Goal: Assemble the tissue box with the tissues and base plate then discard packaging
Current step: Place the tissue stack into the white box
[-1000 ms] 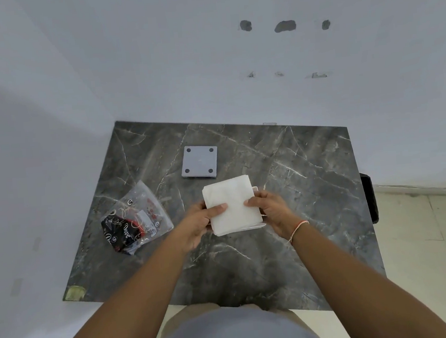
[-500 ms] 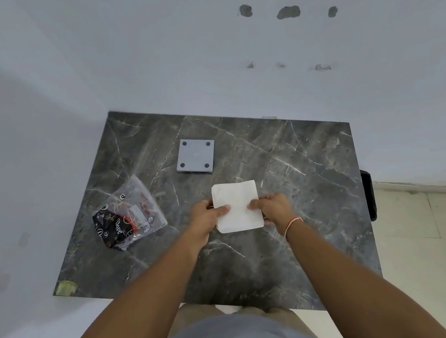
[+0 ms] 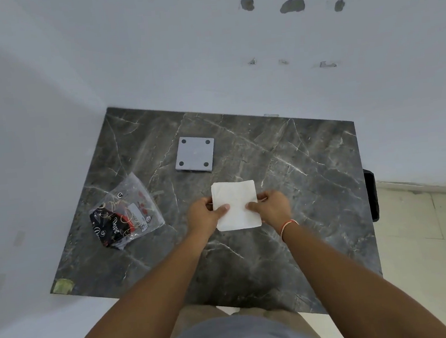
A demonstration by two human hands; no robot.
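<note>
A white stack of tissues (image 3: 236,205) lies at the middle of the dark marble table (image 3: 312,188). My left hand (image 3: 204,213) grips its left edge with the thumb on top. My right hand (image 3: 271,207) grips its right edge the same way. Behind the tissues lies a grey square base plate (image 3: 195,154) with four dark dots at its corners. A clear plastic packaging bag (image 3: 124,213) with black and red printed material inside lies to the left. No tissue box shell is in view.
White walls close in the table at the back and left. A dark object (image 3: 371,195) sits against the table's right edge, above a pale tiled floor (image 3: 425,245). A yellowish sticker (image 3: 62,286) marks the table's front left corner.
The tissue stack, tilted and raised a second ago, now lies flatter and squarer between both hands. The head view has shifted slightly; the plate and bag have not moved.
</note>
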